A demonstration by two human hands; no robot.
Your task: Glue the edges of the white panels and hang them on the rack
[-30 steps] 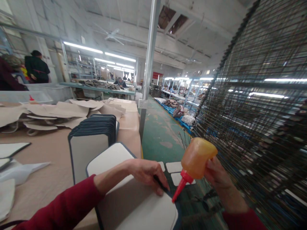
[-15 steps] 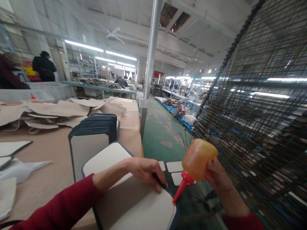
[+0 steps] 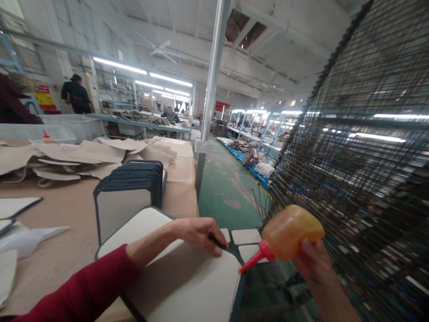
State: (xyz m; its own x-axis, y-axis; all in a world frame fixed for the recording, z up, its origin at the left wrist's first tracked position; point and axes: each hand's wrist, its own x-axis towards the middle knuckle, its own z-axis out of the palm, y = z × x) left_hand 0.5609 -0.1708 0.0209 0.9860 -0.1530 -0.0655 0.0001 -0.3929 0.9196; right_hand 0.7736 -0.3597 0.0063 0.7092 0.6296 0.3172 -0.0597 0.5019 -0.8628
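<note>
The left hand (image 3: 197,232) held a pale board (image 3: 191,284) with a dark rim, thumb and fingers pinched on its far edge. The right hand (image 3: 313,261) was wrapped around a bottle (image 3: 293,230) of amber liquid, which was tilted so that its red spout (image 3: 252,261) pointed down to the left. The tip of the spout was at the board's right edge, beside the rim. The board was in front of the person, at the near right side of the table (image 3: 77,203). Just beyond it stood a stack of similar boards (image 3: 130,183) (packed tightly, dark rims together), and behind that lay a loose heap of beige sheets (image 3: 97,154). A metal post (image 3: 212,67) rose beyond the table's right edge, and a wire rack (image 3: 362,98) filled the right side.
</note>
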